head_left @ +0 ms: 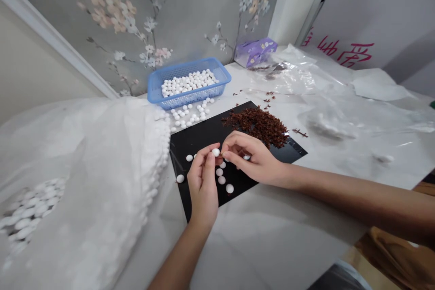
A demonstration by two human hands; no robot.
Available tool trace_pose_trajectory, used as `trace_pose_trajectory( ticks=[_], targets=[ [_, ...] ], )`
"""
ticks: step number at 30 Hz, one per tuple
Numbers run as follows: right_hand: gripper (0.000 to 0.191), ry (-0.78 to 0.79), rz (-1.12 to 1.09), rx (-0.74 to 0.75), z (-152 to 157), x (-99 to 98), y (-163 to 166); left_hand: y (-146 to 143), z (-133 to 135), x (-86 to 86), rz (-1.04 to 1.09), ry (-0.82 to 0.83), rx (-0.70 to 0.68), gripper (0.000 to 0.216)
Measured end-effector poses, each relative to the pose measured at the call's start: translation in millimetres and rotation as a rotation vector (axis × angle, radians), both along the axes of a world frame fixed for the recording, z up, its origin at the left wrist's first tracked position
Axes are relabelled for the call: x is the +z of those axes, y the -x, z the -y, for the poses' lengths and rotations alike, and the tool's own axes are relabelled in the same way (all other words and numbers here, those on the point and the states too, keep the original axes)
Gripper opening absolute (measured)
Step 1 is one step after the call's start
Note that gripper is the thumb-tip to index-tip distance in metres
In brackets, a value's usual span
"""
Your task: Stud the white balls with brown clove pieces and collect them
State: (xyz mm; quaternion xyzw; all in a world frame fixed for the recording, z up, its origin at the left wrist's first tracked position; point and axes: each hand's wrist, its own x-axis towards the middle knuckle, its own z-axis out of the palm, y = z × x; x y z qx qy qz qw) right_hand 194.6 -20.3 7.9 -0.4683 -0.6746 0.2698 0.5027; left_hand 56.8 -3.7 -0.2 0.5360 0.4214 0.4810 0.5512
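**One White Bead in Your Fingers**

While your left hand point(203, 186) pinches a white bead point(215, 152) over the black mat point(204, 138), your right hand point(253, 159) touches that bead with narrow fingertips (whether it holds anything, I cannot tell). Loose beads point(222, 180) lie just under your hands. A brown pile point(258, 124) sits near, and the blue basket point(157, 85) stands farther back on the tabletop point(272, 226).

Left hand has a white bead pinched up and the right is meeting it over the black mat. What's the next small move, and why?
Probably bring the right hand fingertips onto the white bead pinched by the left hand: they nearly touch above the black mat, beside the brown pieces.
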Motion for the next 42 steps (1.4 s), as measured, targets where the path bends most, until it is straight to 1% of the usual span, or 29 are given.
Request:
trace_pose_trajectory(
  ticks=[7,14,22,36,42],
  targets=[
    [0.01,-0.013,-0.005,-0.01,-1.0,-2.8,-0.6,0.7,1.4,0.8,-0.016,-0.007,-0.004,0.019],
    [0.01,0.07,-0.105,-0.05,0.5,-2.2,-0.4,0.3,1.5,1.8,-0.054,-0.028,0.008,0.021],
    [0.012,0.154,-0.258,0.008,-0.7,-4.9,-0.4,-0.5,1.9,2.1,-0.066,-0.035,0.01,0.023],
    [0.011,0.219,-0.382,0.07,-2.3,-6.0,-0.3,0.7,1.1,0.4,-0.099,-0.01,-0.003,0.025],
    [0.013,0.264,-0.452,0.122,-4.3,-6.0,-1.6,1.5,0.3,0.6,-0.1,-0.012,-0.029,0.023]
  ],
)
